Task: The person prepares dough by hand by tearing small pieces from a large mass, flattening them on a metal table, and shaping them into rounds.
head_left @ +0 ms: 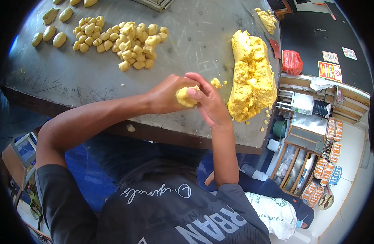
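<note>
Just above the table's near edge, my left hand curls round a small piece of pale dough with yellow filling. The thumb of my right hand presses on that piece, and its fingers bend over toward the left hand. Right of my hands lies a big crumbly yellow block of filling, with a loose lump and crumbs beside it. A heap of small dough balls sits farther off to the left. Beyond it at the far left are several smooth oval dough pieces.
The grey metal table has its near edge in front of my body. A metal tray stands at the far edge. Off the right side are a red plastic bag, wooden shelving, a white sack and another person low down.
</note>
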### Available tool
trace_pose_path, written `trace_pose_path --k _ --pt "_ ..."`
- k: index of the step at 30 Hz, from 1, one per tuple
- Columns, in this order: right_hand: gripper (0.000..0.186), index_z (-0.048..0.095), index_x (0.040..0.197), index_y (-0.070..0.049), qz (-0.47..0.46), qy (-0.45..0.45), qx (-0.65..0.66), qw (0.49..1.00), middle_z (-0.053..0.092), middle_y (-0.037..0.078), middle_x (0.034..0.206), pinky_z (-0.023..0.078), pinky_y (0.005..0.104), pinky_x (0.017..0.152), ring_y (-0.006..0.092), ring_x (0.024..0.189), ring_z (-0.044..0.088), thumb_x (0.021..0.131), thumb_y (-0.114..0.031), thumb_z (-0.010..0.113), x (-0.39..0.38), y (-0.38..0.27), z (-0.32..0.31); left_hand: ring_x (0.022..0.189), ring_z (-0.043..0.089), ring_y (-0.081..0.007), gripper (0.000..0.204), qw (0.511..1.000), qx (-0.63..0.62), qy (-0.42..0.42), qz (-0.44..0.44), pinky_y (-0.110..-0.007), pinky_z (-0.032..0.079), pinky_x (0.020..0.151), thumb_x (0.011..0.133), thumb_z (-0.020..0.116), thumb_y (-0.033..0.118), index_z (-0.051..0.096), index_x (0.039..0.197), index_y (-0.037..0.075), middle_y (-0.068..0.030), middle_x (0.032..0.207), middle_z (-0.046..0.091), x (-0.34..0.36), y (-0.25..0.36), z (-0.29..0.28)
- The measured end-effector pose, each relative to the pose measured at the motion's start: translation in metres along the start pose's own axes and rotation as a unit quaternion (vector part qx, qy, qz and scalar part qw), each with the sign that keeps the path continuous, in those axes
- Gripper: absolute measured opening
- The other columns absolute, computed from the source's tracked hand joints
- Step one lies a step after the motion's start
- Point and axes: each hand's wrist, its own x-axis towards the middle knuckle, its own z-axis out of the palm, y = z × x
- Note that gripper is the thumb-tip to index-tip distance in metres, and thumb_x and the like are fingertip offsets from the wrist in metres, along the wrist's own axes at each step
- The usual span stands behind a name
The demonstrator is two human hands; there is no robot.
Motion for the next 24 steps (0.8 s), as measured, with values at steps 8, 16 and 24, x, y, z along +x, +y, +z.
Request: trace_pose_path --k 8,16,24 --pt "0.045 0.051 0.121 0.001 -0.033 -0.028 0.020 0.999 0.060 0.003 0.104 0.046 0.0242 0.086 0.0074 0.096 0.056 0.083 -0.013 0.071 0.005 0.009 -0.003 0.078 0.064 -0.0350 0.026 1.000 -0.028 0.001 0.013 -0.037 0.049 0.067 0.074 0.072 0.013 0.062 0.095 0.001 -0.0167 0.085 0.065 0.002 0.002 -0.002" --pt "0.043 0.049 0.123 0.001 -0.035 -0.032 0.001 0.999 0.060 0.002 0.104 0.047 0.0227 0.083 0.0063 0.095 0.055 0.085 -0.008 0.067 0.008 0.012 -0.008 0.080 0.065 -0.0342 0.031 1.000 0.000 -0.006 -0.024 -0.037 0.050 0.067 0.072 0.073 0.014 0.062 0.098 0.000 -0.0184 0.085 0.065 0.001 0.000 -0.002" --pt "0.066 0.037 0.133 0.000 -0.054 -0.065 0.143 0.986 0.051 0.009 0.124 0.042 0.0257 0.093 0.0101 0.111 0.049 0.080 -0.016 0.074 0.002 0.004 -0.010 0.088 0.064 -0.0366 0.036 1.000 0.010 0.005 -0.002 -0.039 0.049 0.072 0.073 0.073 0.016 0.060 0.101 -0.001 -0.0201 0.092 0.065 0.002 -0.001 -0.001"
